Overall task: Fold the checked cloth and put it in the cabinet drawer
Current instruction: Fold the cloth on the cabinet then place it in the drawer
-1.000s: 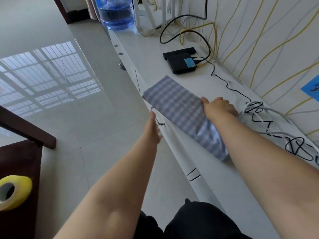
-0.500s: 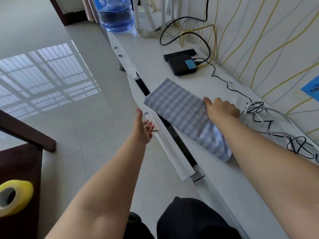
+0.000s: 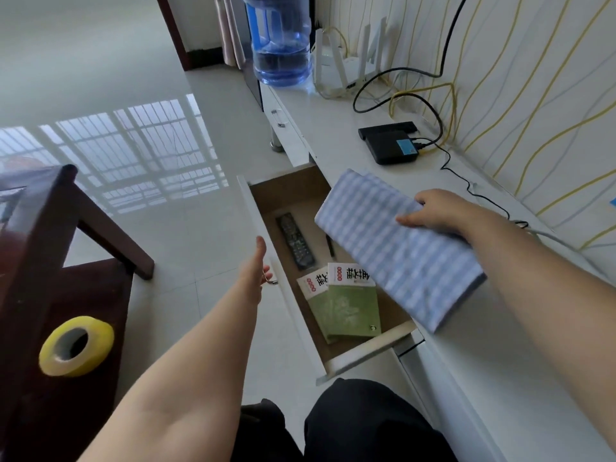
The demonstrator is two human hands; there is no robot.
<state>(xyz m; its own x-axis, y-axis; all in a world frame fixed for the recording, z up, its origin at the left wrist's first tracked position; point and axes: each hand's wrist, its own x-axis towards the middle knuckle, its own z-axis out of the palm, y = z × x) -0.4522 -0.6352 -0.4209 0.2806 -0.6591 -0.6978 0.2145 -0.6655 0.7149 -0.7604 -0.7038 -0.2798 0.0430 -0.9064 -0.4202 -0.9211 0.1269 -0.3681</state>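
Note:
The folded blue-and-white checked cloth (image 3: pixel 393 248) is lifted off the white cabinet top and juts out over the drawer's right side. My right hand (image 3: pixel 436 211) grips its far edge, thumb under and fingers on top. The cabinet drawer (image 3: pixel 283 191) stands pulled far out, showing a brown inside. My left hand (image 3: pixel 255 271) is at the drawer's white front panel (image 3: pixel 266 261), fingers curled around the small metal handle.
Inside the drawer lie a black remote (image 3: pixel 296 241), a pen and two green-and-white books (image 3: pixel 346 301). On the cabinet top (image 3: pixel 483 361) sit a black box (image 3: pixel 388 145), cables, a router and a water bottle (image 3: pixel 280 38). A dark wooden table (image 3: pixel 43 261) with yellow tape (image 3: pixel 75 345) stands at left.
The drawer went from shut to fully pulled out under my left hand. My right hand lifted the cloth from the cabinet top and swung it over the drawer.

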